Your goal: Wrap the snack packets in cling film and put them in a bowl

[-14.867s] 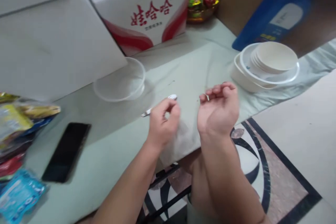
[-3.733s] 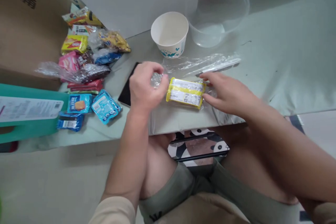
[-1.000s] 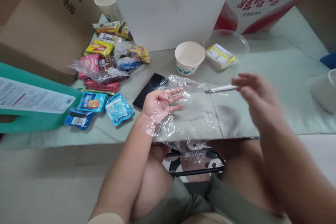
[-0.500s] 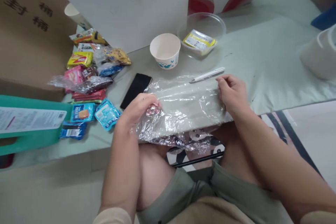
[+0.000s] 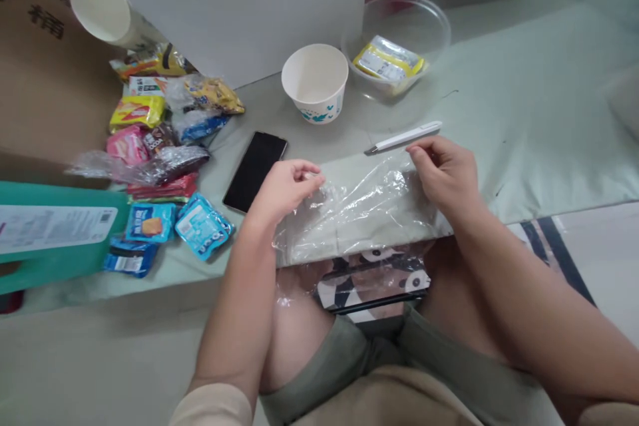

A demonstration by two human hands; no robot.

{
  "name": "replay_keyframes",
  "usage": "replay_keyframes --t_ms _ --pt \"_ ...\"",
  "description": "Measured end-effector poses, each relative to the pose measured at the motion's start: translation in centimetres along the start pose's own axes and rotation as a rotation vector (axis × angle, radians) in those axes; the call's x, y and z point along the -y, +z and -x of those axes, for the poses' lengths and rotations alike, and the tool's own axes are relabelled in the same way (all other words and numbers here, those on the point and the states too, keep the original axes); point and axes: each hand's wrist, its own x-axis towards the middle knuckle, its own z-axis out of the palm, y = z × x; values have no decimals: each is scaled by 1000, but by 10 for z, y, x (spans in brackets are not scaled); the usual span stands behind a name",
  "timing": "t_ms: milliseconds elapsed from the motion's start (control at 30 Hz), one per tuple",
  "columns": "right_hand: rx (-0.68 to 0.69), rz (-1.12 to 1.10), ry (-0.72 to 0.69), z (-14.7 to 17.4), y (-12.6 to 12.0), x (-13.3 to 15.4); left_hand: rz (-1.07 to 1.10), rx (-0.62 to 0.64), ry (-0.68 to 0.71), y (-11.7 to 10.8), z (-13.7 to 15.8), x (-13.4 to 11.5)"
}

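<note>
Head view: your left hand is bending inward at the wrist, thumb and fingertips pinching the left part of the clear plastic. Your right hand is reaching in from the lower right, fingers curling in, thumb and forefinger gripping the upper right edge. The plastic is spreading between your hands, its lower part hanging past the table's front edge above your lap.

That edge is running beneath both forearms. The tablecloth is leaving you a narrow strip beyond your fingers and a broad stretch to the right.

At far left, a green container is sitting beside blue packets, with snack wrappers piling behind them. A phone is lying just beyond your left hand. Farther back, a paper bowl is standing upright beside a clear bowl, which is holding a yellow-and-white packet. Closest to your right fingertips, a white knife is lying with its blade pointing left.
</note>
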Motion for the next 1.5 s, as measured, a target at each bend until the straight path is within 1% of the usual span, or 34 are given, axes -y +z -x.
replay_keyframes --t_ms 133,200,233,300,367,400,467,533,567,600,633,700,767,833,867,933,967,1000,1033,1067,1100,1133,1167,1233,1300,1367,1433,1500 --pt "-34 31 40 -6 0 -6 107 -228 129 -4 -5 3" --pt "-77 56 39 -12 -2 -9 143 -307 176 -6 -7 5" --pt "-109 68 20 -13 -3 -10 150 -334 191 -6 -7 7" --pt "-201 102 -65 -9 -8 -7 146 -377 205 -5 -10 8" --pt "-247 166 -185 9 -15 0 133 -418 200 -2 -14 9" --pt "-232 203 -261 23 -17 4 132 -439 193 -1 -16 9" --pt "-132 250 -447 62 -18 11 153 -479 180 1 -22 8" --pt "112 293 -650 101 -11 12 192 -508 169 2 -26 6" --pt "225 393 -682 118 -6 10 209 -518 161 3 -28 5" --pt "283 492 -688 131 -1 7 223 -524 152 4 -29 5" --pt "309 579 -666 140 5 3 233 -527 141 5 -30 4" --pt "317 706 -593 146 14 -6 243 -523 127 6 -30 6" --pt "299 747 -561 144 18 -12 214 -512 152 6 -28 10" --pt "299 734 -582 140 17 -16 115 -541 231 3 -22 13" --pt "303 716 -594 138 14 -17 41 -577 289 1 -16 14" --pt "322 666 -595 135 8 -17 -123 -657 429 -3 2 11" --pt "330 633 -580 133 4 -17 -200 -673 506 -4 14 8" --pt "332 594 -556 131 0 -15 -259 -641 581 -3 29 3" --pt "333 550 -524 128 -3 -13 -320 -544 647 0 44 -2" --pt "338 504 -492 124 -6 -10 -386 -398 700 5 60 -6" --pt "345 459 -464 119 -9 -6 -459 -225 737 12 75 -10" --pt "357 422 -441 114 -12 -2 -539 -82 757 21 89 -13" --pt "371 395 -421 109 -15 2 -635 1 761 31 100 -15" --pt "401 375 -377 99 -22 10 -834 113 707 48 114 -15" --pt "409 382 -341 90 -29 15 -958 142 646 56 117 -15" --pt "392 385 -329 84 -38 15 -984 141 561 53 113 -16" --pt "348 365 -326 80 -47 11 -920 128 456 39 104 -19" --pt "277 301 -318 77 -56 4 -811 87 407 20 96 -21"
